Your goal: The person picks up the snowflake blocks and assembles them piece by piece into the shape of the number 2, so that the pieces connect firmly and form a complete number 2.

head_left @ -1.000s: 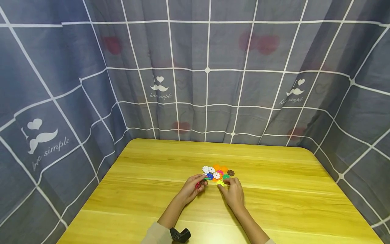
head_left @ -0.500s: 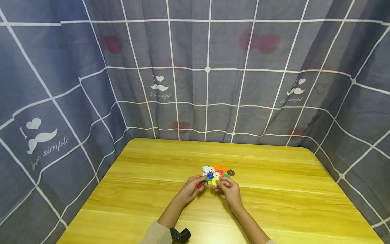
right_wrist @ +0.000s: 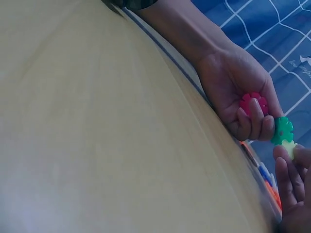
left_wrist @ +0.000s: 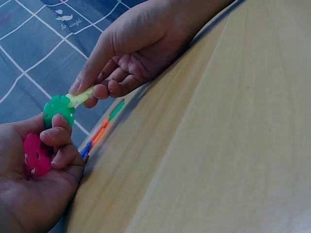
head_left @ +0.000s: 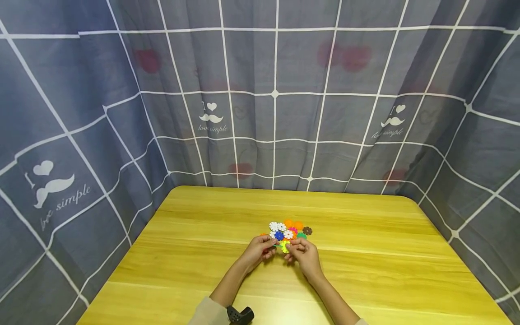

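Observation:
My left hand (head_left: 255, 253) pinches a green notched plastic disc (left_wrist: 58, 110) between thumb and finger. A pink notched disc (left_wrist: 37, 154) is tucked in the same palm under curled fingers, also showing in the right wrist view. My right hand (head_left: 306, 259) pinches a yellow notched disc (head_left: 285, 246) by its edge. In both wrist views the yellow disc meets the rim of the green one at an angle; whether their slots interlock I cannot tell. Both hands are just in front of a small pile of similar discs.
The pile on the wooden table (head_left: 187, 262) has white discs (head_left: 274, 226), a blue disc (head_left: 279, 235), orange discs (head_left: 299, 225), a green one (head_left: 301, 235) and a brown one (head_left: 307, 230). A checked curtain (head_left: 252, 113) surrounds the table's back and sides.
The yellow disc, in my right hand, has moved left from beside the pile to the green disc in my left hand. Both hands now sit slightly nearer me than half a second ago.

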`<state>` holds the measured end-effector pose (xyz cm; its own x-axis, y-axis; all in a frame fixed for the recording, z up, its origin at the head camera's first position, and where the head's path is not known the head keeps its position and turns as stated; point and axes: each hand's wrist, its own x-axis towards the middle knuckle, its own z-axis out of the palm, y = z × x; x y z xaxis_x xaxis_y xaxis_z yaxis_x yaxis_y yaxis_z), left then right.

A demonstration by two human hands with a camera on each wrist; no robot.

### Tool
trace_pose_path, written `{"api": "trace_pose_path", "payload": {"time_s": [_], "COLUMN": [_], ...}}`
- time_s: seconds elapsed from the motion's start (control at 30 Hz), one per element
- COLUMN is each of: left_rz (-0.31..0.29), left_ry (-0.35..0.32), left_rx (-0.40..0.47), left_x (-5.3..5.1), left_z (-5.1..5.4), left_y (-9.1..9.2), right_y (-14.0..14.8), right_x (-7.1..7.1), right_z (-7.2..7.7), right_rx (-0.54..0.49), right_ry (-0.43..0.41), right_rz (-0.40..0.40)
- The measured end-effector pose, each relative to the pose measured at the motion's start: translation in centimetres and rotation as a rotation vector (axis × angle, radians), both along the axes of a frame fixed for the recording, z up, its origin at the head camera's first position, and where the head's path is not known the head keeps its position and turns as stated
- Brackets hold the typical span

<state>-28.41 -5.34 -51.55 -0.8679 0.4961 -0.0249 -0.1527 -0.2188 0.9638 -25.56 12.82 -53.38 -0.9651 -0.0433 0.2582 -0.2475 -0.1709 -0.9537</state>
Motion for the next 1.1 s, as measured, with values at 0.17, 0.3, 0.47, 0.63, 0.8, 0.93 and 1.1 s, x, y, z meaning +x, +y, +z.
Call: {"api": "trace_pose_path", "payload": {"time_s": [0.17,0.3,0.47,0.63,0.8,0.93,1.1], "left_rz": [0.026,0.074,0.116,0.124,0.105,0.054,-0.058], "left_ry": [-0.011,-0.035,-0.076,-0.088,-0.085,-0.067,0.012], "left_rx": [0.006,0.029,0.053,0.047,0.055,0.074,0.007], "left_x": [0.1,0.1,0.2,0.4,0.8,0.8,0.6], "left_z": [0.0,0.1,0.1,-0.2,-0.2,-0.2,-0.1], "left_y": [0.0,0.3,0.6,0.6,0.7,0.5,0.1], "right_y": [-0.2,-0.6,-1.1,-1.4,-1.3,-1.0,-0.7], "right_x": [0.4,0.3,0.4,0.6,0.7,0.4,0.2], "right_z": [0.8,0.9,0.4,0.1,-0.2,-0.5,-0.4], "right_rx": [0.023,0.030,0.004,-0.003,-0.030,-0.045,0.059], "right_ry": [0.012,0.055,0.099,0.083,0.091,0.150,0.221], "right_rz": [0.015,-0.025,-0.070,-0.076,-0.107,-0.127,-0.160]}}
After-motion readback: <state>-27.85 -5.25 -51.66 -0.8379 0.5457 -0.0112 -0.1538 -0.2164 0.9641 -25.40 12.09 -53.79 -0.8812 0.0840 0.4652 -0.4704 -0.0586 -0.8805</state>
